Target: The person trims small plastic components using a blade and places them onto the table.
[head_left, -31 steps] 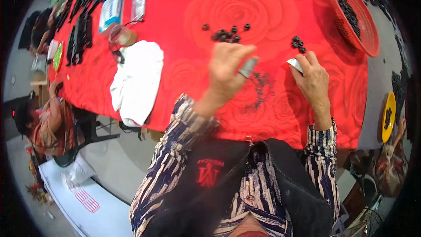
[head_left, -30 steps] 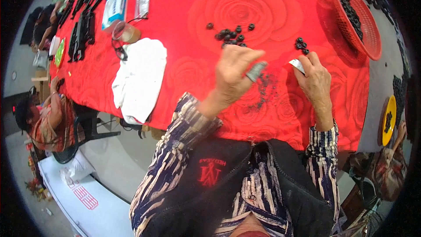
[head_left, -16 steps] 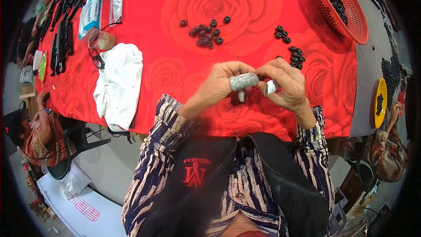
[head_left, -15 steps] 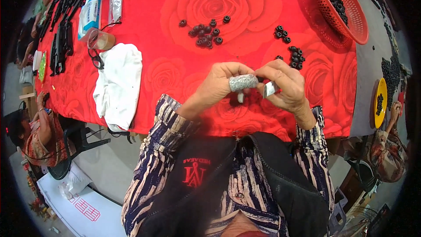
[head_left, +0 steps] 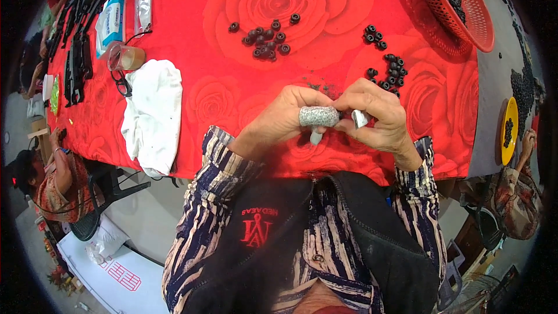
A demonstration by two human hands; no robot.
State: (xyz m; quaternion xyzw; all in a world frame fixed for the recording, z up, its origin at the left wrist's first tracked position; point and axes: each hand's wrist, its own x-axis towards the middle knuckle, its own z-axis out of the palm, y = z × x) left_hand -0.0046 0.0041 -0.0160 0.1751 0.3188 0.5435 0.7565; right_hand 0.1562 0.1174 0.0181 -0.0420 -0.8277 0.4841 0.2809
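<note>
My left hand [head_left: 279, 123] and my right hand [head_left: 381, 117] meet fingertip to fingertip above the near edge of the red rose-patterned tablecloth [head_left: 232, 93]. The left forefinger wears a grey knitted finger sleeve [head_left: 318, 116], and its tip pinches a small dark part [head_left: 343, 115] that is mostly hidden. A small silvery tool [head_left: 359, 118] sits in the fingers of my right hand, against that part. Two loose heaps of small black rings lie beyond the hands, one at the middle [head_left: 267, 38] and one to the right [head_left: 386, 64].
A red mesh basket [head_left: 472, 9] with black parts stands at the far right. A white cloth [head_left: 152, 113], a cup [head_left: 125, 57] and glasses [head_left: 121, 84] lie left. Black strips [head_left: 78, 52] line the far left. Another person [head_left: 43, 183] sits left; a yellow dish [head_left: 510, 131] is right.
My left hand has drawn back from the table near the ring heap to meet my right hand. Both hands have come closer to the table's near edge.
</note>
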